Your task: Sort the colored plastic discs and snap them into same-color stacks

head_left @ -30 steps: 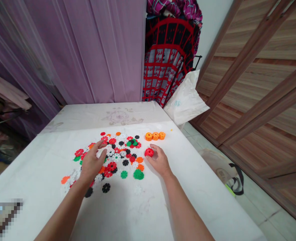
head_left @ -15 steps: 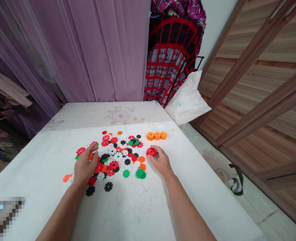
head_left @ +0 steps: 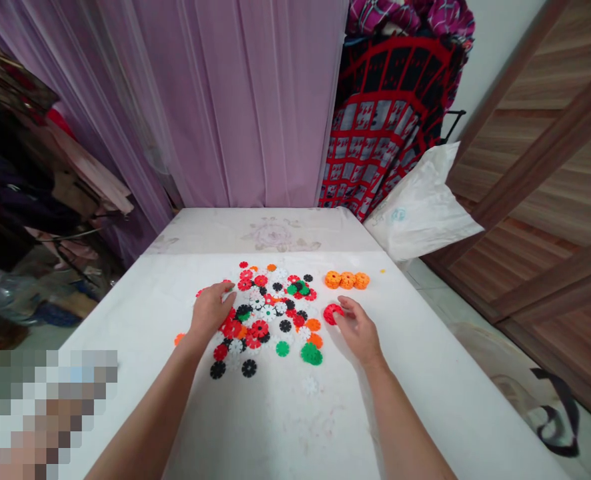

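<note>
My left hand hovers over the left side of a loose pile of plastic snowflake discs, its fingers stretched and thumb apart; I see nothing held. Several discs under it are hidden. To the right of the pile sits a short red stack of snowflake discs. Beside that stack is my right hand, fingers apart, thumb overlapping the stack's right edge. Three orange stacks of discs stand in a row just behind. Green discs overlap at the pile's near right.
A white cloth covers the table. One white disc lies near the front, black discs at the pile's near edge. A white bag hangs over the far right edge; a purple curtain is behind.
The view has swung left, so everything appears further right. My right hand's fingers have loosened from around the red stack, which stays in place. My left hand remains over the pile's left side.
</note>
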A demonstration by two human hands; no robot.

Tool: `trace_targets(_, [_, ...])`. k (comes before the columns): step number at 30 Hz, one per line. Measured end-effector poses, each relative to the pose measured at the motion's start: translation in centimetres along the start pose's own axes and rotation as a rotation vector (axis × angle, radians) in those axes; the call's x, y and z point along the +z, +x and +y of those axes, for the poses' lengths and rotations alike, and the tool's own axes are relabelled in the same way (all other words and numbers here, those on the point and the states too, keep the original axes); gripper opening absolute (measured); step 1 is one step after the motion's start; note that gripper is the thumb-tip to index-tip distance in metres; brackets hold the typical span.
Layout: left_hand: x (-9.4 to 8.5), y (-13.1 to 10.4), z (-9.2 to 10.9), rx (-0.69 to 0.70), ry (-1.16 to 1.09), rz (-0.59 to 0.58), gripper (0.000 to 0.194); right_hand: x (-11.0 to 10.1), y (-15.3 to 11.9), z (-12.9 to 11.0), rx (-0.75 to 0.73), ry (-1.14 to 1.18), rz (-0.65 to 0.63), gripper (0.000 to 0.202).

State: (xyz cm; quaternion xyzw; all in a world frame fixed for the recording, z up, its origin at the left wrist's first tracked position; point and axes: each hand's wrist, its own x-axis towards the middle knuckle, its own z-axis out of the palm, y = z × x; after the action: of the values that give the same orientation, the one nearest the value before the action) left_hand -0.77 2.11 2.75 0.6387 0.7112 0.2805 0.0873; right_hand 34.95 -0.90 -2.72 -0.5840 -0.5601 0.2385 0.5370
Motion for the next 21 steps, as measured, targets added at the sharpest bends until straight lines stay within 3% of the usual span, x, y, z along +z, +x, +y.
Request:
trace_targets(4, [-0.9,-0.1,-0.7,-0.059,-0.004,0.070,0.034,-0.3,0.0,-0.6,-0.024,-0.084,0.066,0.041])
trace_targets(8, [-2.4,-1.5,-3.1,-0.132,-0.006,0.170,0.040,1.1,0.2,-3.5,-0.192,-0.182,0.071,0.033])
trace_targets(11, [-3.3,-2.1,-4.9,-0.220,-0.022,0.193,0.041,4.4,1.1,-6.2,-0.322,-0.178,-0.128,0.026])
trace_targets(14, [-3.5,-2.2,-6.1,-0.278,-0.093,0.141,0.041,8.7,2.6,-8.3,-0.324,-0.231,-0.366,0.027])
trace_targets(17, [-3.0,-2.1,-6.9,-0.293,-0.209,0.118,0.042,12.4,4.2,-9.2,-0.274,-0.335,-0.453,0.028])
trace_targets(21, [-2.4,-2.1,-7.5,-0.277,-0.352,0.113,0.046,15.1,5.6,-9.6,-0.239,-0.561,-0.506,0.027])
